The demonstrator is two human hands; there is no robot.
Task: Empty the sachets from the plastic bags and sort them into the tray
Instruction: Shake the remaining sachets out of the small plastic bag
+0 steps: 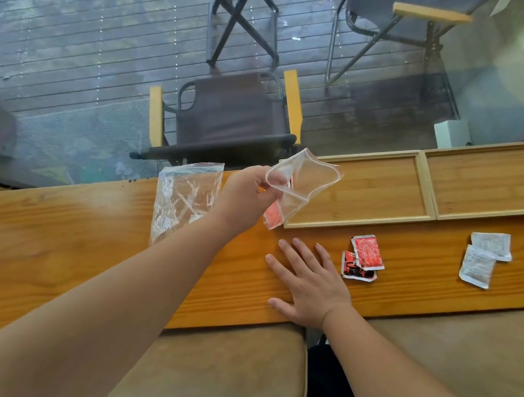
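My left hand (247,196) holds a small clear plastic bag (306,181) up above the wooden counter, pinched at one edge. A red sachet (273,216) shows through the bag's lower end, near the tray's left corner. My right hand (309,281) lies flat on the counter with fingers spread, holding nothing. Two red sachets (362,258) lie just right of it. Two white sachets (484,257) lie farther right. A second clear plastic bag (184,194) lies flat at the left. The bamboo tray (422,183) has two compartments, both bare.
The wooden counter (81,241) runs along a glass wall. Outside stand folding chairs (231,117) and a dark table. A small white box (452,133) sits behind the tray. Tan cushioned seats (215,368) lie below the counter's near edge.
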